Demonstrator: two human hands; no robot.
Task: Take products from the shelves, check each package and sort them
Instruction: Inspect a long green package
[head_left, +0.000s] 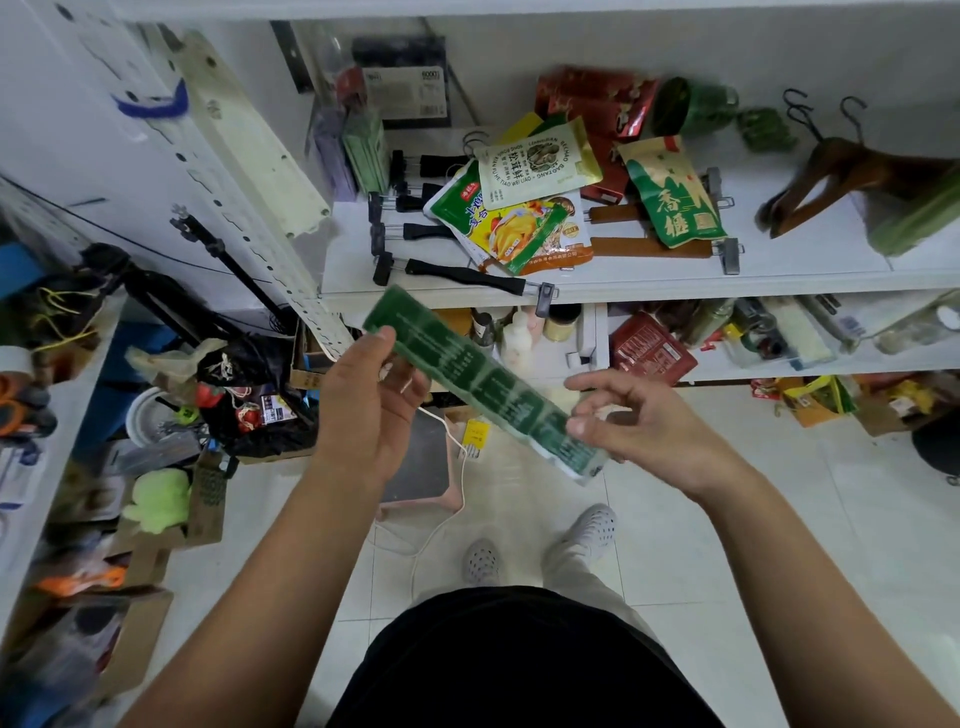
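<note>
Two white shoes (481, 561) stand on the pale tiled floor below the person's black top. Two bare forearms reach forward from there, and both hands hold one long, narrow green package (483, 376) in the air in front of the shelves. It slants from upper left down to lower right, with its printed face up; the print is too blurred to read.

The left hand (363, 400) grips the package near its upper end, thumb laid over the front and fingers curled behind it. The right hand (644, 426) pinches the lower end, with the thumb pressed on the front. Its index finger stretches out above the package, and its other fingers bend behind.

Beyond the hands, on the upper shelf (623, 283), lies a loose heap of pouches. One is a cream pouch (535, 161), which overlaps one green-and-yellow pouch (514, 228). One tan-and-green pouch (670, 195) lies just to their right. Several red pouches (597, 98) are behind them; I cannot count these. One more dark red pouch (649, 348) leans on the lower shelf (779, 371).
</note>
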